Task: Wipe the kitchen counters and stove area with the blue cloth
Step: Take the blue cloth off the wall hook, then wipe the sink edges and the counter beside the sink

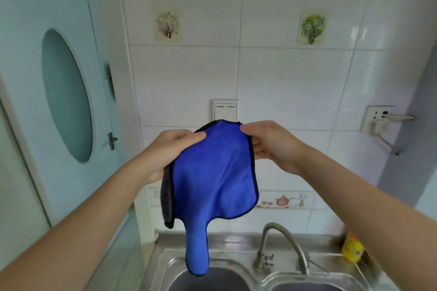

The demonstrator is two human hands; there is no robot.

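The blue cloth [212, 177], edged in black with a dark grey back, hangs in the air above the steel sink [236, 264]. My left hand [175, 149] pinches its upper left edge between thumb and fingers. At the upper right edge, my right hand [267, 144] grips the cloth with the thumb on top. One long corner of the cloth dangles down toward the left basin. The counter and stove are out of view.
A curved steel faucet [281, 241] stands behind the basins. A yellow bottle [352, 247] sits at the sink's right rear corner. White tiled wall ahead holds a switch [225, 108] and a wall socket [378, 118]. A pale door [66, 97] with an oval window is at left.
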